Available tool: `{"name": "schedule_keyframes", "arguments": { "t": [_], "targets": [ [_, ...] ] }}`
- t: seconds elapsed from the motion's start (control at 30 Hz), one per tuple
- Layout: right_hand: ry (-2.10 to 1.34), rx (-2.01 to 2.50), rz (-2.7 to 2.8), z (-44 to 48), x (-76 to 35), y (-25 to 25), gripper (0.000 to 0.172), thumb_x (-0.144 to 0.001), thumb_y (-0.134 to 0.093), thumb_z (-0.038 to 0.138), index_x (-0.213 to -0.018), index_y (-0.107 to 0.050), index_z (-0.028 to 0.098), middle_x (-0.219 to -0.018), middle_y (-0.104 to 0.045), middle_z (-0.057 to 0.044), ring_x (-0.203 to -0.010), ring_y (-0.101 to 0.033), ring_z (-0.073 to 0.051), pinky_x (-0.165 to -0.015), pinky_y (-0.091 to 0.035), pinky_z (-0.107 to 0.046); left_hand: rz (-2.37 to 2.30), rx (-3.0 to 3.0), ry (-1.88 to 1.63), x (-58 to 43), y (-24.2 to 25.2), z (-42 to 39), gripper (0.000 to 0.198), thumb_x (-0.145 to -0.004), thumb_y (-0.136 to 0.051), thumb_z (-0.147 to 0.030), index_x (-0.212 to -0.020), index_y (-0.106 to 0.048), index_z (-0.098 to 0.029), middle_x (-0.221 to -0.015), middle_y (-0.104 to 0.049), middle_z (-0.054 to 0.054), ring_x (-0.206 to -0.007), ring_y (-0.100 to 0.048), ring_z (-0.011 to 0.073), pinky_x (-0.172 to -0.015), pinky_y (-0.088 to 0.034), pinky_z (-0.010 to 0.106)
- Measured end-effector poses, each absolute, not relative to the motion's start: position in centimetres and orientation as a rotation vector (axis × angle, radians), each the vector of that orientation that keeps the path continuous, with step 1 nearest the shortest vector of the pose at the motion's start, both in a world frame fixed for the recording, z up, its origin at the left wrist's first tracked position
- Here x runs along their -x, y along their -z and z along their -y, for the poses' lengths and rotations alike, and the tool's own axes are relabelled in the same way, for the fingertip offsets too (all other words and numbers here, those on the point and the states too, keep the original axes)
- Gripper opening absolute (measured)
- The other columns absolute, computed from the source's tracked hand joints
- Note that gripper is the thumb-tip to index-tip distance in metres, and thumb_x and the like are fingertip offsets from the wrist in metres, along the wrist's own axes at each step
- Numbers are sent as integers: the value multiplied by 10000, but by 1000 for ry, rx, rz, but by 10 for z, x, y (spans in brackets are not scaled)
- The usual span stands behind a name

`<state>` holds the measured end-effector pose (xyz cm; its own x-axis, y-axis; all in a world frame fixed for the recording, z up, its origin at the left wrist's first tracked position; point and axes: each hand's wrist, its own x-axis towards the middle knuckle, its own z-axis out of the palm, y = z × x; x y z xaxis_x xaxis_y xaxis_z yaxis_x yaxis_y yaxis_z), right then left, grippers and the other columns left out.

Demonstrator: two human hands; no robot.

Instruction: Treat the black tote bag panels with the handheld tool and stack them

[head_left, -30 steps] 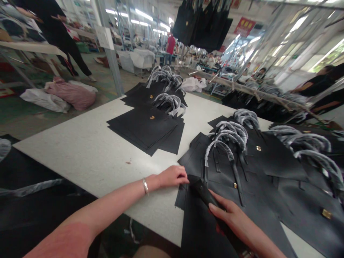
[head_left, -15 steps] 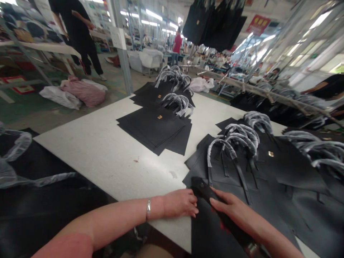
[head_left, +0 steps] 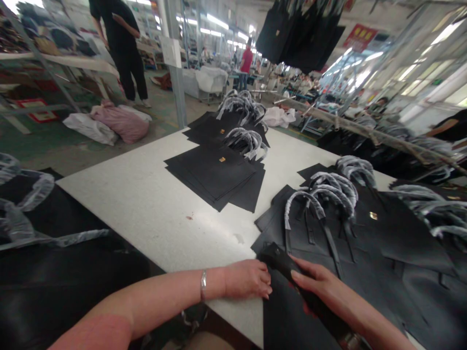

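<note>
My right hand [head_left: 321, 287] grips a black handheld tool [head_left: 280, 262] whose tip points left, over a black leather bag [head_left: 295, 311]. My left hand [head_left: 248, 279], with a silver bracelet [head_left: 203, 286] on its wrist, rests flat and empty on the white table [head_left: 146, 218], its fingertips beside the tool's tip. Further right lies a pile of black leather bags [head_left: 372, 238] with plastic-wrapped handles [head_left: 304, 204] and gold clasps. The tool's lower end is partly hidden by my right hand.
Stacked flat black bags [head_left: 211, 175] lie mid-table. A large black leather pile [head_left: 65, 262] with wrapped handles lies at the left. Beyond the table's far edge, a co-worker [head_left: 124, 48] stands near sacks [head_left: 120, 124]. Black bags [head_left: 302, 29] hang overhead.
My left hand has slid back toward me along the table. The view has swung slightly left, so the table and bags sit further right. The tool stays in my right hand.
</note>
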<state>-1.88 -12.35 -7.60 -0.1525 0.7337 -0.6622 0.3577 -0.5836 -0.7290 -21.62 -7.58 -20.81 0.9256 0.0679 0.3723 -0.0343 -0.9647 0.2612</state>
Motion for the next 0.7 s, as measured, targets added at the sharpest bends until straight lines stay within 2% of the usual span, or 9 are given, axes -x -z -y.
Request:
{"name": "schedule_keyframes", "arguments": {
  "t": [0.1, 0.2, 0.37, 0.43, 0.57, 0.7],
  "targets": [
    [-1883, 1813, 1213, 122, 28, 81, 565, -795, -604, 466, -1282, -513, 195, -718, -592, 17, -423, -580, -104, -369, -418, -192, -39, -2864, -576, 216, 206, 76, 232, -959, -502, -303, -751, -513, -200, -818, -629, 16, -786, -542, 159, -788, -411, 300],
    [-1771, 1787, 1205, 107, 39, 87, 567, -774, -620, 476, -1248, -532, 176, -739, -595, 6, -416, -571, -105, -358, -413, -199, -46, -2878, -567, 217, 203, 77, 216, -949, -525, -285, -749, -516, -203, -818, -629, 13, -788, -534, 153, -802, -414, 285],
    [-1564, 1765, 1150, 103, 29, 79, 653, -789, -632, 448, -1361, -437, 203, -806, -628, -7, -453, -585, -116, -395, -450, -221, -87, -2815, -572, 219, 201, 78, 216, -937, -536, -281, -736, -514, -207, -799, -615, 6, -801, -526, 150, -819, -423, 276],
    [-1654, 1767, 1163, 112, 22, 75, 656, -803, -633, 443, -1382, -423, 216, -782, -635, -1, -459, -587, -111, -408, -451, -210, -84, -2817, -569, 219, 201, 79, 195, -925, -544, -266, -740, -525, -206, -797, -611, 11, -796, -522, 156, -817, -426, 283],
    [-1832, 1761, 1218, 124, 25, 85, 638, -812, -621, 437, -1364, -450, 167, -645, -603, 26, -431, -572, -107, -387, -418, -189, -83, -2845, -584, 219, 201, 79, 150, -920, -535, -253, -786, -562, -192, -827, -615, 29, -811, -519, 172, -809, -423, 306],
    [-1632, 1685, 1206, 111, 36, 99, 662, -797, -624, 424, -1362, -436, 135, -667, -603, 24, -421, -561, -111, -382, -423, -205, -151, -2856, -573, 219, 199, 82, 218, -914, -557, -305, -733, -556, -183, -789, -590, 30, -781, -503, 177, -753, -414, 317]
  ]
}}
